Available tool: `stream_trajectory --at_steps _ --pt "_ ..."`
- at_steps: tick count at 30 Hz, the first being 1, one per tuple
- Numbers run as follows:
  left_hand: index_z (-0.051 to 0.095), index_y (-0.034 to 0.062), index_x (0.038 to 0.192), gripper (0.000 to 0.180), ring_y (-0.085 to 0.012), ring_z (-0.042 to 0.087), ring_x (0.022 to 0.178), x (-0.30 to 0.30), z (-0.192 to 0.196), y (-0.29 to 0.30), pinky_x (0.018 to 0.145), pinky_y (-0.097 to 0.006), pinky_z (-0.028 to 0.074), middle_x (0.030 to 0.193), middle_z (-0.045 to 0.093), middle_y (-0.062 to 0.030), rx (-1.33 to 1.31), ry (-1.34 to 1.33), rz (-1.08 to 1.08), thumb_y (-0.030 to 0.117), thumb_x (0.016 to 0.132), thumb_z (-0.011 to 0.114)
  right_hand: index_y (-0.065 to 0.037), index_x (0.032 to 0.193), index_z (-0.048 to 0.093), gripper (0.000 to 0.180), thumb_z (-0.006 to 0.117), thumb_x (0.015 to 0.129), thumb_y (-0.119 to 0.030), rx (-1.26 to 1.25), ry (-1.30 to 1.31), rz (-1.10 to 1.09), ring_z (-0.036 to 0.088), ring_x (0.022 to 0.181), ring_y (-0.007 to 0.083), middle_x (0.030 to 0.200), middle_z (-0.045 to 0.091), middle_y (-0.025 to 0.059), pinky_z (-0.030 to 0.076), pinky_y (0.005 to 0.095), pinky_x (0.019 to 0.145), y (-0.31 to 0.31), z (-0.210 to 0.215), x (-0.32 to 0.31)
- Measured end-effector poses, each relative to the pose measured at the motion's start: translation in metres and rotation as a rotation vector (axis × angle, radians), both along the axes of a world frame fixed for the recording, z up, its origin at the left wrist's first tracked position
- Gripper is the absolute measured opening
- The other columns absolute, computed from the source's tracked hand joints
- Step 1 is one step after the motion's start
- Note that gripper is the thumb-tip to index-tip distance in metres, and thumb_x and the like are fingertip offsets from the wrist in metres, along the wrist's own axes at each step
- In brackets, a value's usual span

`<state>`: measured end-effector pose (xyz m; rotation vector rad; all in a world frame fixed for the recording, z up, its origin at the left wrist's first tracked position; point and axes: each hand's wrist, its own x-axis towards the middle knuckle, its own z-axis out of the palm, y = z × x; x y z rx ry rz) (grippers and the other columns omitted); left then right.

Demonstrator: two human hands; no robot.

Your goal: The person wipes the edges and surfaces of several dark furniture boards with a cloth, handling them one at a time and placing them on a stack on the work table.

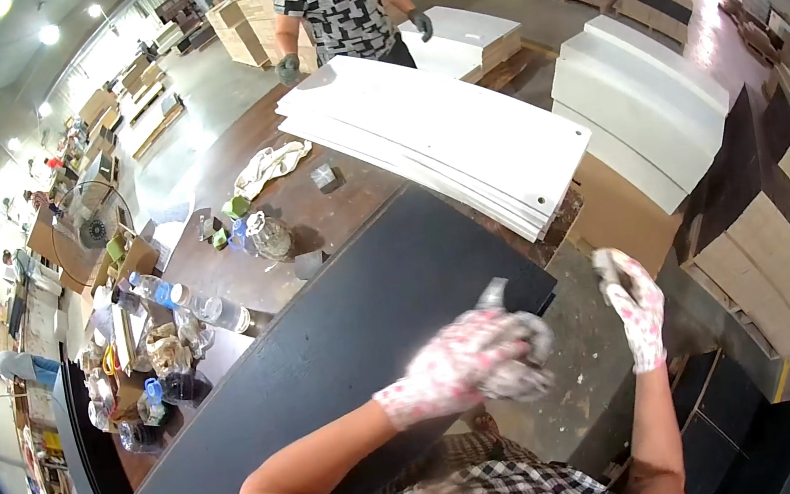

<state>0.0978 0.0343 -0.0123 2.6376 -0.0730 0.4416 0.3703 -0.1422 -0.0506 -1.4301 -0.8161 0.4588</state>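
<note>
1. The left hand, gloved, is clamped on a crumpled grey cloth.
2. The right hand, well apart, has its fingers bent and parted.
3. A black panel stretches leftward from the left hand.
4. Beyond both, white panels overlap the worktop.
</note>
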Motion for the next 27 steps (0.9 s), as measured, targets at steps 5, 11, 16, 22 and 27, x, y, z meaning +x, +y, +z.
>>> stream_trajectory --at_steps 5,11,16,22,27 --pt "0.073 0.0097 0.111 0.026 -0.0379 0.057 0.123 -0.091 0.027 0.089 0.105 -0.046 0.046 0.125 0.066 -0.013 -0.08 0.173 0.729 0.017 0.087 0.071 -0.009 0.126 0.07 0.042 0.077 0.084 -0.004 -0.243 -0.35 0.476 0.065 0.11 0.0195 0.121 0.068 0.0069 0.054 0.0319 0.095 0.101 0.034 0.033" --pt "0.06 0.0026 0.129 0.049 -0.0414 0.061 0.109 -0.182 -0.034 0.106 0.096 -0.047 0.05 0.123 0.063 -0.0196 0.245 -0.095 1.115 0.016 0.084 0.073 -0.011 0.129 0.068 0.041 0.075 0.09 -0.022 -0.282 -0.533 0.663 0.065 0.116 0.0258 0.129 0.067 0.0125 0.051 0.0359 0.101 0.225 0.031 0.012" --pt "0.063 0.0026 0.127 0.044 -0.0368 0.062 0.113 -0.167 -0.019 0.104 0.098 -0.043 0.049 0.123 0.064 -0.018 -0.042 -0.16 1.104 0.015 0.085 0.072 -0.02 0.13 0.067 0.042 0.075 0.089 -0.026 -0.421 -0.366 0.646 0.068 0.097 0.0192 0.106 0.073 0.0087 0.052 0.0344 0.091 0.322 0.034 -0.013" --pt "0.067 0.0085 0.126 0.037 -0.0335 0.06 0.119 -0.153 -0.003 0.103 0.108 -0.043 0.044 0.124 0.067 -0.0133 0.065 0.008 1.097 0.012 0.09 0.064 -0.014 0.129 0.069 0.043 0.074 0.089 -0.027 -0.24 -0.518 0.594 0.068 0.111 0.027 0.122 0.072 0.012 0.051 0.0353 0.1 0.305 0.017 -0.001" --pt "0.066 0.0097 0.13 0.039 -0.0331 0.057 0.127 -0.157 -0.011 0.106 0.117 -0.045 0.036 0.131 0.065 -0.0124 0.233 0.027 1.013 0.014 0.092 0.06 -0.015 0.132 0.067 0.039 0.072 0.093 -0.019 -0.187 -0.604 0.678 0.069 0.09 0.0187 0.11 0.072 0.0096 0.056 0.0341 0.084 0.166 0.018 0.045"
